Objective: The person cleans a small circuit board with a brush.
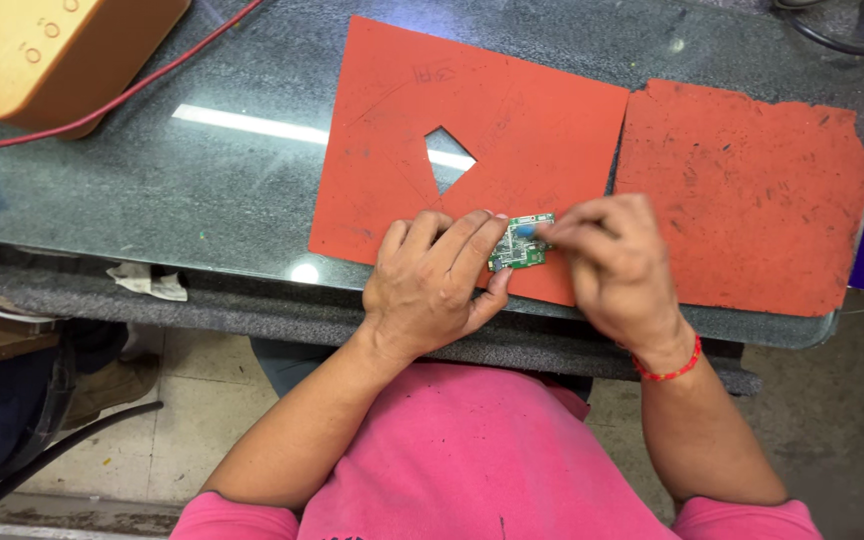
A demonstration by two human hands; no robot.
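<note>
Board (520, 243) sat clamped between left hand (430, 285) fingers, flat on red mat (392, 150). Right hand (614, 265) fingers pinched small blue tool at board's edge. Best: steady grip, light pressure, wrists resting on counter (202, 190).

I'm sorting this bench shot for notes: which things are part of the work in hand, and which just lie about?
In hand:
green circuit board
left hand
right hand
red mat with a cut-out

Lying about:
worn red mat
orange box
red cable
crumpled paper
</note>
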